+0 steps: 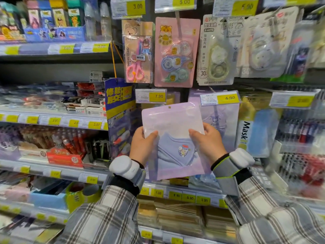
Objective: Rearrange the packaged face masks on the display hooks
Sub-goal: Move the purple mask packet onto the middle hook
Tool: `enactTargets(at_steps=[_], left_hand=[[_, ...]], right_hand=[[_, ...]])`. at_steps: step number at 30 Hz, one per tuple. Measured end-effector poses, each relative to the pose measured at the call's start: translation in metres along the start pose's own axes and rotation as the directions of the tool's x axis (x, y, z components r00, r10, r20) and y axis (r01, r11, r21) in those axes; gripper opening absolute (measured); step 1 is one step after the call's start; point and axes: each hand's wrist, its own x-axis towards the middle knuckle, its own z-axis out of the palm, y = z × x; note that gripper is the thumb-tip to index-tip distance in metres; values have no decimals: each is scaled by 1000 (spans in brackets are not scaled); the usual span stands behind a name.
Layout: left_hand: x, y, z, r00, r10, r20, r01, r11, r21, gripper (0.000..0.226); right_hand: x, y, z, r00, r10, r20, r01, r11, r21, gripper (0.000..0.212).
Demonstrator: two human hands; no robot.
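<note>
Item: lilac mask packet [173, 138], upright in front of the hook display, below the 7.90 tag [150, 96] and 4.90 tag [219, 98]. My left hand [142, 147] pinches its left edge; my right hand [207, 142] pinches its right edge. More purple packets [222, 120] hang just behind.

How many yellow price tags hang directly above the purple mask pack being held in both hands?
2. One reading 7.90 sits above the pack's left corner; one reading 4.90 sits up and to its right. Others lie farther off.
</note>
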Motion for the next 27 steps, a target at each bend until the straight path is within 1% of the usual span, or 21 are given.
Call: enactTargets(at_steps=[4,6,9,15,17,18,20,21,22,24,25,27], left_hand=[[-10,8,21,997,0,76,2,999,-34,24],[-13,10,31,995,-6,96,9,999,-38,26],[-19,13,49,992,-4,127,12,998,-63,19],[-24,20,80,980,-7,197,20,998,-63,32],[-23,26,87,983,9,186,10,995,-99,40],[-22,30,91,987,35,158,-17,994,-109,44],[-17,39,97,992,106,70,-101,993,-67,50],[-14,44,99,988,151,42,-150,988,-40,49],[-11,49,103,981,192,30,-192,981,-11,43],[-3,57,109,971,234,46,-236,970,59,21],[1,61,111,972,226,63,-231,969,87,13],[6,67,116,976,195,98,-203,975,85,21]], right_hand=[[1,-1,-27,1000,-20,-8,20,1000,12,15],[1,-2,-40,999,-33,-16,33,999,-10,17],[2,-3,-61,998,-51,-31,51,998,-24,18],[8,-1,-93,995,-49,-91,48,999,-12,9],[9,-1,-100,995,-31,-99,32,999,10,7],[10,-1,-104,995,-27,-101,28,1000,8,8],[10,-2,-110,995,-30,-97,29,1000,-6,10],[10,-2,-113,995,-31,-96,30,1000,-9,12],[9,-3,-116,995,-36,-95,36,999,-9,14],[9,-3,-121,995,-50,-91,49,999,-17,17],[8,-3,-122,995,-52,-91,50,999,-22,17],[10,-2,-125,994,-55,-93,54,998,-16,16]])
